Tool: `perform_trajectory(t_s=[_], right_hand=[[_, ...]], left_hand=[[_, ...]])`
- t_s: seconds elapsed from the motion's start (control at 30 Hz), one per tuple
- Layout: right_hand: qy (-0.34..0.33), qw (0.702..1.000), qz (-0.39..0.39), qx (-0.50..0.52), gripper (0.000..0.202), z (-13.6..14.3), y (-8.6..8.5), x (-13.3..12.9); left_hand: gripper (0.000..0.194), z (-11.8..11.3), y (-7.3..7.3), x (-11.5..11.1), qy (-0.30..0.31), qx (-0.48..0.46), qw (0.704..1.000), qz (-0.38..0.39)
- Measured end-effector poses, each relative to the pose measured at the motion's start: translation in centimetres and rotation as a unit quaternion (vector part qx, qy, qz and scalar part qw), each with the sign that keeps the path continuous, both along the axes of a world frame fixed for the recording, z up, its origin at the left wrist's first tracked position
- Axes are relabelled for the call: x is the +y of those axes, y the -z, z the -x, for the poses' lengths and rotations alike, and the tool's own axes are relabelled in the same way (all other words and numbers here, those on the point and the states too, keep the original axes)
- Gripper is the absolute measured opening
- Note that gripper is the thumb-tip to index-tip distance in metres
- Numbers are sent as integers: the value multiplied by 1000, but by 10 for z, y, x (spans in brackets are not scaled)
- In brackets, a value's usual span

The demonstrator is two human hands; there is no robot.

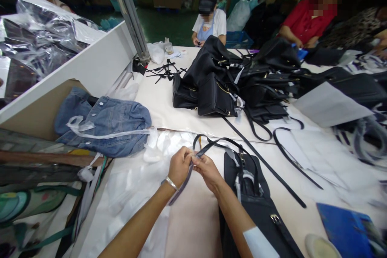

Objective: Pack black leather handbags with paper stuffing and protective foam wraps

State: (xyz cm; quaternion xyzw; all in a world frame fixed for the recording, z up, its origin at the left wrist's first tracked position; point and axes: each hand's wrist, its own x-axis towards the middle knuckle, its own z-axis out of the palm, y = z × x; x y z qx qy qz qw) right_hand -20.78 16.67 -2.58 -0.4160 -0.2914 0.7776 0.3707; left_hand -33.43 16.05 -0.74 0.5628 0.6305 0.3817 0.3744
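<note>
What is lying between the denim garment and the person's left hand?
In the head view, crumpled white pieces lie between the denim garment and the left hand.

L hand (180, 166) & R hand (208, 170) meet mid-view, fingers (198, 162) of both pinching a blk strap (211, 144), greyish strip (181, 188) hanging below 'em. Bracelet (171, 183) on L wrist. Just R of the fingers: blk backpack (249, 211) on the bench (159, 107), metal buckle (275, 219) showing, long strap (266, 163) running past its R side. Beyond the fingers, big pile of blk bags (217, 94); L of 'em, a denim garment (121, 119) w/ white strip (115, 134) across it. Farthest from the fingers: co-worker in white (220, 24), another in red (305, 20) off R.
</note>
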Motion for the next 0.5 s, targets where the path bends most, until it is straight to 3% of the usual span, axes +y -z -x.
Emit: perform_trajectory(t_s=[0.27, 0.37, 0.5], right_hand=[[51, 997, -28, -42, 41, -24, -32, -86], [38, 997, -41, -47, 35, -42, -48, -120], [63, 996, -54, -42, 23, -67, -70, -149]], left_hand=[[14, -21, -28, -85, -6, -99, 994, 55], [24, -17, -44, -115, 89, -113, 987, 66], [32, -4, -58, -152, 271, -30, 960, 66]])
